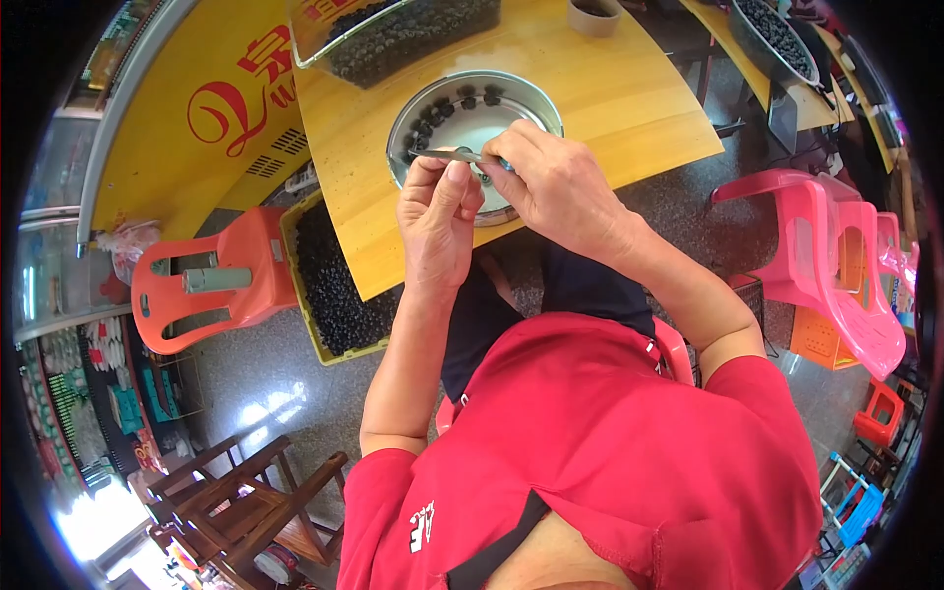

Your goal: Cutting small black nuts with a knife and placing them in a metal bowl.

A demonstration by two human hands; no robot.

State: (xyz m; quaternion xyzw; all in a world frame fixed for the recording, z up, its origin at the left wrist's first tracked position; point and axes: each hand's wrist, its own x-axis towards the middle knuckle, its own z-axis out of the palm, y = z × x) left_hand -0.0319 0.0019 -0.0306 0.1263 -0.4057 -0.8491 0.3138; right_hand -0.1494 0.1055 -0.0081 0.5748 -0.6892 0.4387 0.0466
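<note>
While gripping a metal tool (454,155), both hands (497,192) over steel bowl (408,118).

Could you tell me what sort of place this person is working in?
Probably a small shop or food stall. A yellow wooden table holds a round metal bowl of small dark round things, a yellow crate of them sits on the floor, and pink plastic chairs stand alongside.
</note>
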